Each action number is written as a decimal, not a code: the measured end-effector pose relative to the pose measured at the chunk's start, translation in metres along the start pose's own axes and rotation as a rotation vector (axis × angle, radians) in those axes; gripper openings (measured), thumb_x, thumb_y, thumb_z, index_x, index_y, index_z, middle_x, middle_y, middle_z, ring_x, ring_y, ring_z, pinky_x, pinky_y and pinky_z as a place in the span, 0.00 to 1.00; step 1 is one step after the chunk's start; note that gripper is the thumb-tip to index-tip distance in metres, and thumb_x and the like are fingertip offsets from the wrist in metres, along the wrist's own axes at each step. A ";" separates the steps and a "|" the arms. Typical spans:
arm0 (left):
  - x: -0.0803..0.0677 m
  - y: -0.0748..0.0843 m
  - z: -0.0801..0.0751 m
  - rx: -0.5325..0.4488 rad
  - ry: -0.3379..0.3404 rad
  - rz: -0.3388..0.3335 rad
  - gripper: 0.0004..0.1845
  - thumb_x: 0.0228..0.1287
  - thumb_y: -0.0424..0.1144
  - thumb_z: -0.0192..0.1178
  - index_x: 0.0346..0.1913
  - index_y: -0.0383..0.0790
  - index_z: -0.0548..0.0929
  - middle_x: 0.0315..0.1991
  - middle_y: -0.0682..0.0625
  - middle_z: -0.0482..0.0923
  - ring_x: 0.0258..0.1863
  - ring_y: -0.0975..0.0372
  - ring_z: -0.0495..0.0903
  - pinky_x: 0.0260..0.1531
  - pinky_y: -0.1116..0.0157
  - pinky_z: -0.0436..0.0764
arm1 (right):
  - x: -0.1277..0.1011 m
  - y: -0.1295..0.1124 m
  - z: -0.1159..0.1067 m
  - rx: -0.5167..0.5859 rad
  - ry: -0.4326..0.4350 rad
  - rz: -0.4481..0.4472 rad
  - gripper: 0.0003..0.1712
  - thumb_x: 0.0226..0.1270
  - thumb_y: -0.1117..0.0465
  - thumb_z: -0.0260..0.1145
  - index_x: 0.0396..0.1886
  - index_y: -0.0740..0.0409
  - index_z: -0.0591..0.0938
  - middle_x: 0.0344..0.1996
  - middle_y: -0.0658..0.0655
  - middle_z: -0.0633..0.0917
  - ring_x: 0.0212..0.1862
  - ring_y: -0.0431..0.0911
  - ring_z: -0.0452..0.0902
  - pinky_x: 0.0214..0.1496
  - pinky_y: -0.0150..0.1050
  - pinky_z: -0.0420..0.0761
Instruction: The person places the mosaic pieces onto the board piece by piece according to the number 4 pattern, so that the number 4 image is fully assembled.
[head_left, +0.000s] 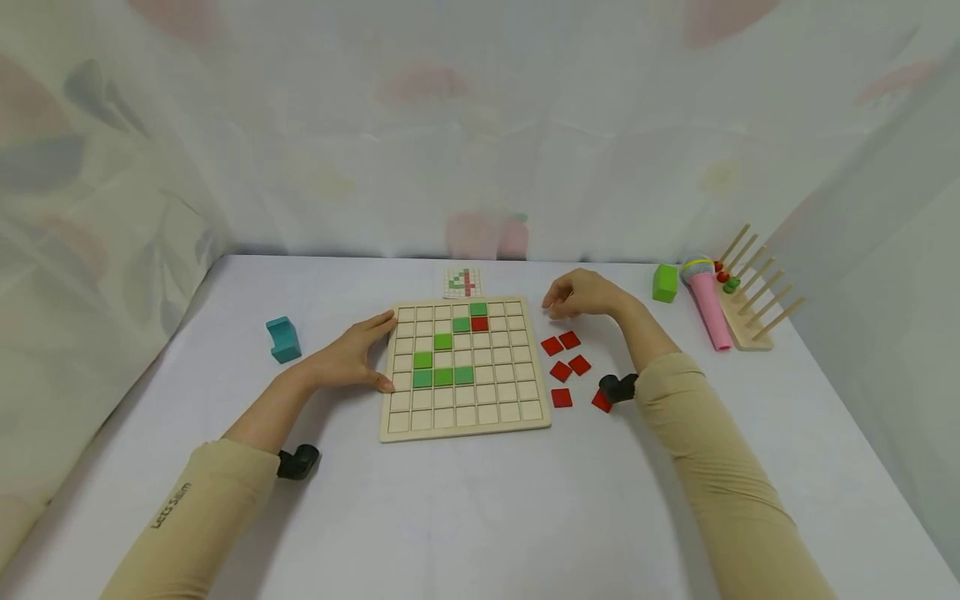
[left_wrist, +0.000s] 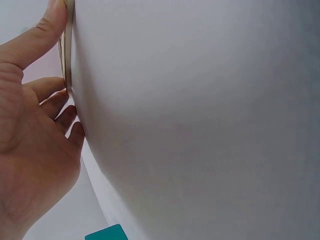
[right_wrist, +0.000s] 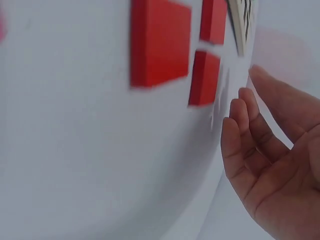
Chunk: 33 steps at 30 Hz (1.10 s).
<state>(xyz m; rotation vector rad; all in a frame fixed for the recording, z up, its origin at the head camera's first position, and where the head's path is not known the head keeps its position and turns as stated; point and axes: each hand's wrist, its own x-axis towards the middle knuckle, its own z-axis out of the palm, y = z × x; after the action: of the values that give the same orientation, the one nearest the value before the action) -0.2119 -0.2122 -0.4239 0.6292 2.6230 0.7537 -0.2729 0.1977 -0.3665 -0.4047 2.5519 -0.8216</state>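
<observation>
A wooden grid board [head_left: 465, 421] lies on the table with several green square tiles [head_left: 443, 377] and one red tile [head_left: 479, 323] in its cells. My left hand [head_left: 348, 354] rests at the board's left edge, thumb and fingers spread along it. Beyond the board's upper right corner, my right hand [head_left: 588, 294] hovers with fingers loosely bent and nothing between them, as the right wrist view also shows. Several loose red tiles [head_left: 561, 372] lie right of the board, below that hand; one is partly covered by the black wrist camera [head_left: 617, 388].
A small pattern card [head_left: 462, 282] sits behind the board. Left of my left hand stands a teal block [head_left: 283, 340] with a cut-out. At the back right are a green block [head_left: 664, 283], a pink toy microphone [head_left: 709, 308] and a wooden peg stand [head_left: 753, 333].
</observation>
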 end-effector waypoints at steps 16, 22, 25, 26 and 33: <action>-0.002 0.004 -0.002 0.005 0.005 0.015 0.64 0.44 0.51 0.79 0.78 0.30 0.49 0.81 0.35 0.40 0.79 0.36 0.42 0.75 0.37 0.49 | -0.015 0.036 -0.012 0.045 -0.155 -0.032 0.19 0.58 0.64 0.70 0.51 0.59 0.84 0.42 0.57 0.81 0.45 0.45 0.73 0.46 0.33 0.74; -0.001 0.004 -0.001 0.007 0.003 0.015 0.64 0.44 0.51 0.78 0.78 0.30 0.49 0.81 0.35 0.40 0.79 0.36 0.42 0.75 0.37 0.49 | -0.015 0.041 -0.010 0.061 -0.174 -0.067 0.20 0.56 0.65 0.70 0.50 0.59 0.85 0.43 0.59 0.81 0.45 0.45 0.72 0.47 0.33 0.73; -0.001 0.004 -0.001 0.010 0.005 0.013 0.64 0.44 0.51 0.78 0.78 0.31 0.49 0.81 0.35 0.41 0.79 0.36 0.43 0.75 0.37 0.50 | -0.015 0.041 -0.009 0.064 -0.182 -0.076 0.19 0.56 0.65 0.71 0.50 0.58 0.85 0.43 0.58 0.80 0.45 0.45 0.71 0.47 0.34 0.73; -0.001 0.004 -0.001 0.010 0.007 0.013 0.65 0.43 0.51 0.78 0.78 0.31 0.49 0.81 0.35 0.41 0.79 0.36 0.43 0.75 0.37 0.50 | -0.015 0.041 -0.008 0.062 -0.183 -0.075 0.19 0.56 0.65 0.70 0.50 0.58 0.85 0.43 0.58 0.79 0.45 0.46 0.71 0.47 0.34 0.73; -0.001 0.005 -0.001 0.016 0.011 0.006 0.65 0.43 0.51 0.79 0.78 0.31 0.49 0.81 0.35 0.41 0.79 0.37 0.43 0.76 0.38 0.50 | -0.016 0.040 -0.004 0.058 -0.190 -0.099 0.19 0.55 0.66 0.71 0.49 0.58 0.86 0.46 0.60 0.79 0.50 0.50 0.69 0.50 0.36 0.73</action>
<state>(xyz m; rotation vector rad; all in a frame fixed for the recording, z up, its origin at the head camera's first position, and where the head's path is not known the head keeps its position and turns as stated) -0.2100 -0.2090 -0.4199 0.6397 2.6406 0.7402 -0.2669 0.2374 -0.3828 -0.5664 2.3431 -0.8480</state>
